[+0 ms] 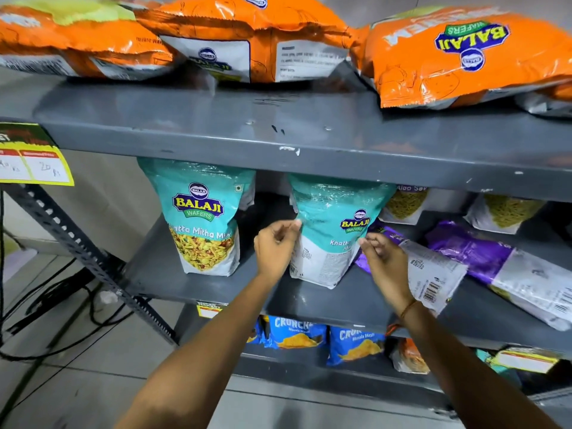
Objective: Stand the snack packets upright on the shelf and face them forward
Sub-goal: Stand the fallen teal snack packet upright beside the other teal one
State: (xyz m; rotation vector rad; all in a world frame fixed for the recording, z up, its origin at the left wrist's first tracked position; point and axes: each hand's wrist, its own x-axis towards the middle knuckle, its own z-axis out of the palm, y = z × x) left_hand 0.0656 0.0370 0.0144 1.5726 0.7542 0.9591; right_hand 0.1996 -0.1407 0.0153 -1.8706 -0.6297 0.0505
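A teal Balaji Khatta Mitha Mix packet [331, 218] stands upright on the middle grey shelf [340, 301], turned slightly to the right. My left hand [275, 247] pinches its left edge and my right hand [387, 261] has curled fingers on its right edge. A second teal packet [202, 218] stands upright to the left, facing forward. To the right, two purple-and-white packets [433, 267] [513, 274] lie flat on the same shelf. Orange Balaji wafer bags [458, 54] [247, 35] lie flat on the top shelf [278, 125].
Aloo Sev packets [405, 202] stand at the back right of the middle shelf. Blue Crunchex packets [294, 331] stand on the shelf below. A yellow price tag [37, 162] hangs at the left, over a slotted metal strut [77, 239]. Black cables [62, 305] lie on the floor.
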